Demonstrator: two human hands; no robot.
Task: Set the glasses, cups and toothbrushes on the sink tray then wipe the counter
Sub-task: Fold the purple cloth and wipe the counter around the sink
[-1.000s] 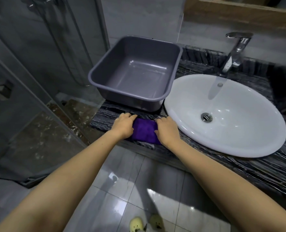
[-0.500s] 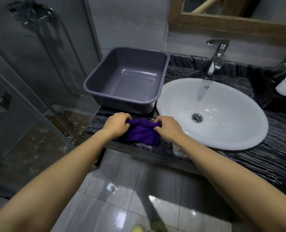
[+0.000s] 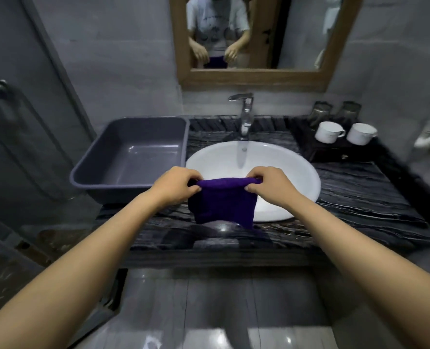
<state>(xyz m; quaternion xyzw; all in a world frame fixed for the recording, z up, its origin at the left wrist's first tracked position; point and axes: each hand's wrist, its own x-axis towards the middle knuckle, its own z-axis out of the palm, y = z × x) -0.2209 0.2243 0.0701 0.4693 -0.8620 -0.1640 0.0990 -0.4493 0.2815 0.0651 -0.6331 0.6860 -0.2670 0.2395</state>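
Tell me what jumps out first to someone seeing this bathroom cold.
A purple cloth hangs by its top corners from the left hand and right hand, above the white basin's near rim. A grey plastic tub stands to its left, and two white cups on a dark tray at back right.

My purple cloth [image 3: 224, 200] hides the near rim of the white sink [image 3: 284, 170]. My fingers [image 3: 192, 188] cover its top corners. The two glasses [image 3: 333, 110] at the back are blurry. The mirror [image 3: 254, 79] is cut off at the top.
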